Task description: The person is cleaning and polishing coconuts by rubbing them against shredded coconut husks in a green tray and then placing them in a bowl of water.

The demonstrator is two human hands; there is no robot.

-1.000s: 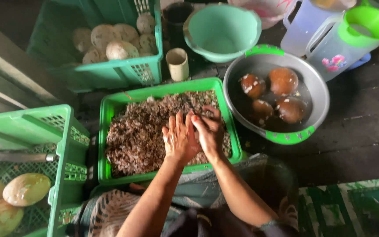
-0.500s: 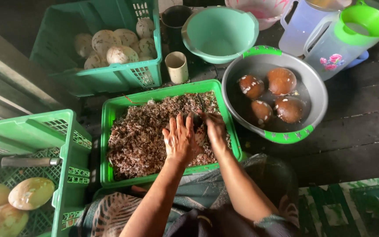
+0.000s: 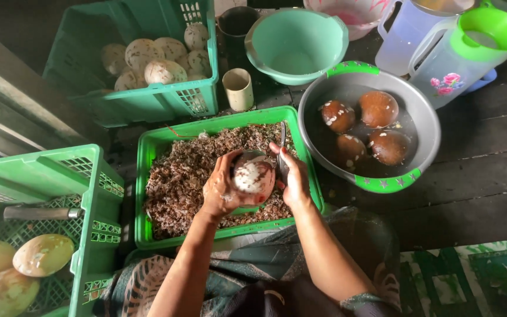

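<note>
At the centre of the frame the left hand [image 3: 221, 191] cups a partly peeled coconut [image 3: 253, 175] over the tray [image 3: 148, 194] of brown shavings [image 3: 183, 176], fingers wrapped around its underside. The right hand [image 3: 293, 182] closes its fingers on a thin blade [image 3: 282, 154] that lies against the nut's right flank.

To do this well, I judge the nut should sit firmly in the palm and turn a little at a time, with the blade kept shallow so it takes only brown skin, and the left thumb kept out of its path. Working low over the tray lets the parings land there.

The floor [image 3: 488, 176] is dark wooden planks. A grey basin [image 3: 426, 126] at the right holds four brown nuts in water; a crate [image 3: 148, 105] at the upper left holds pale peeled ones; another crate [image 3: 98, 194] sits at the lower left; a bowl [image 3: 294, 41], cup [image 3: 239, 88] and jugs [image 3: 459, 58] line the top.
</note>
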